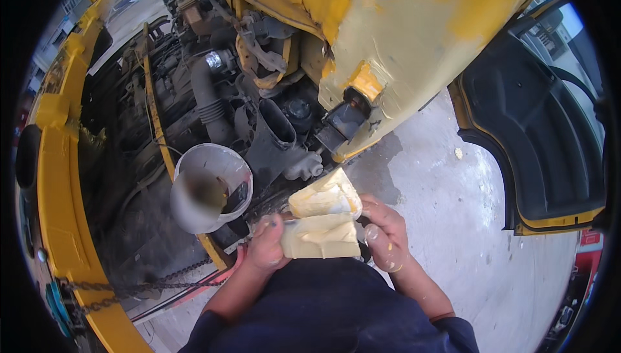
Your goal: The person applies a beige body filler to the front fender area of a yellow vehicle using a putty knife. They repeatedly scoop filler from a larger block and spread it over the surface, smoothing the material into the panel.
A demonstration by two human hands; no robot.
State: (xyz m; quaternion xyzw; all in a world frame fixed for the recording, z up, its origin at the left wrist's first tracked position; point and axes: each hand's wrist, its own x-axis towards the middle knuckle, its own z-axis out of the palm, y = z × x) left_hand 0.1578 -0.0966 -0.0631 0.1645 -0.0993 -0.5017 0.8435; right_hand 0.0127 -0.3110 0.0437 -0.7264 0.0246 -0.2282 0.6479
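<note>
Close in front of my body, two flat putty spreaders are held edge to edge, both coated with cream-coloured filler. The upper spreader has a rounded end and streaks of white and yellow. A smooth, thick layer covers the lower spreader. My left hand is closed at their left side, on the lower one as far as I can see. At the right, my right hand grips the upper one, with dabs of filler on its thumb. The handles are mostly hidden. Ahead is a yellow cab panel broadly smeared with filler.
A grey-white bucket with tools inside stands at the left, by the exposed engine parts. A yellow frame beam and a chain lie farther left. An open door juts out at the right over the concrete floor.
</note>
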